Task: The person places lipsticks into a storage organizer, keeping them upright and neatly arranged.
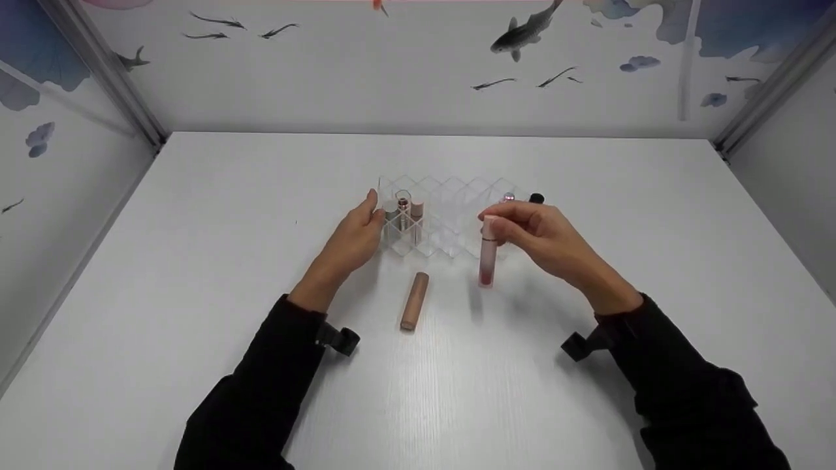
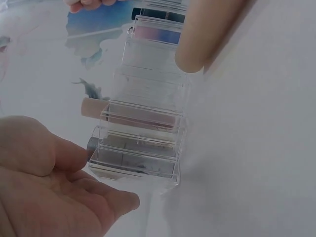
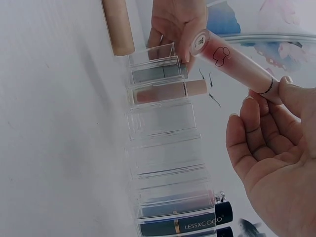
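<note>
A clear acrylic organizer (image 1: 450,215) with diamond-shaped slots stands on the table. My right hand (image 1: 545,238) pinches the pale cap of a lip gloss tube (image 1: 488,258) between thumb and fingers. The tube is upright in front of the organizer, its reddish lower end downward; a small outline drawing shows on it in the right wrist view. At the organizer's left end is my left hand (image 1: 356,232), fingers extended along its side and thumb by the front corner. A tan cylindrical tube (image 1: 415,301) lies on the table between the hands.
Several cosmetic tubes stand at the organizer's left, including a pink-capped lip gloss (image 3: 170,92) and a grey-capped tube (image 2: 128,143). At its right end sits a black tube lettered LESSXCOCO (image 3: 182,224). White panels painted with fish (image 1: 522,29) border the table (image 1: 261,176).
</note>
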The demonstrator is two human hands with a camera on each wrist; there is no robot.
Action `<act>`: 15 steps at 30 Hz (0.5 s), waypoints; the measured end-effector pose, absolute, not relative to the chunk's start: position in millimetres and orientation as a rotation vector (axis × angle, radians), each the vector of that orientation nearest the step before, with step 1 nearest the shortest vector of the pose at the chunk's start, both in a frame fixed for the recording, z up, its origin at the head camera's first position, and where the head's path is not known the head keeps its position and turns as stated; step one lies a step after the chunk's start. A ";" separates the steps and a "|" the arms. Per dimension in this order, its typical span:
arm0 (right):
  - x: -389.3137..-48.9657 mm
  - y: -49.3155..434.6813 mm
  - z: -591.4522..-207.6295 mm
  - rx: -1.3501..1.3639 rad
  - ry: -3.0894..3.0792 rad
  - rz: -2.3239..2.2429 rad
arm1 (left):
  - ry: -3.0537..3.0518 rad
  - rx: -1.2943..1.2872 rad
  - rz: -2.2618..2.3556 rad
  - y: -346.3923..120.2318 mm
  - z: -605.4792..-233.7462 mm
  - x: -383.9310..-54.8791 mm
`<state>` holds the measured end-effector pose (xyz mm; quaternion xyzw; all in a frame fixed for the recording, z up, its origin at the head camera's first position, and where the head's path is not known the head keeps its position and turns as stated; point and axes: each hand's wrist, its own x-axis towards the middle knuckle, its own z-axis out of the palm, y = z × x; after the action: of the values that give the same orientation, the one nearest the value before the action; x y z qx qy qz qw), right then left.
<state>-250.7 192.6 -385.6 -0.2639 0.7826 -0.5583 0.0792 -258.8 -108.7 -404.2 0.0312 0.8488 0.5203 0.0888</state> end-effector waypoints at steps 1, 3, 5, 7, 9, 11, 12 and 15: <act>-251.1 192.4 -385.9 -0.795 2.343 -1.667 | 2.517 0.099 1.544 -109.3 -404.8 -258.8; -251.5 192.1 -386.1 -0.796 2.341 -1.667 | 2.499 0.113 1.538 -110.8 -406.0 -259.2; -251.3 191.9 -385.8 -0.793 2.339 -1.668 | 2.479 0.127 1.542 -112.9 -407.1 -259.8; -251.2 191.9 -385.7 -0.783 2.341 -1.667 | 2.454 0.146 1.549 -115.4 -407.8 -260.3; -250.8 191.7 -385.6 -0.765 2.338 -1.670 | 2.431 0.172 1.558 -118.1 -408.4 -260.7; -250.8 191.7 -385.9 -0.757 2.340 -1.665 | 2.418 0.189 1.553 -120.2 -409.2 -261.2; -250.9 191.7 -386.3 -0.753 2.344 -1.662 | 2.411 0.195 1.551 -121.0 -409.7 -261.4; -250.9 191.6 -387.2 -0.746 2.348 -1.661 | 2.399 0.192 1.549 -121.5 -410.6 -262.0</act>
<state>-250.9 191.6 -387.2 -0.2501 0.7874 -0.5569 0.0852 -262.0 -121.5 -410.6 0.0664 0.8301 0.5359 0.1392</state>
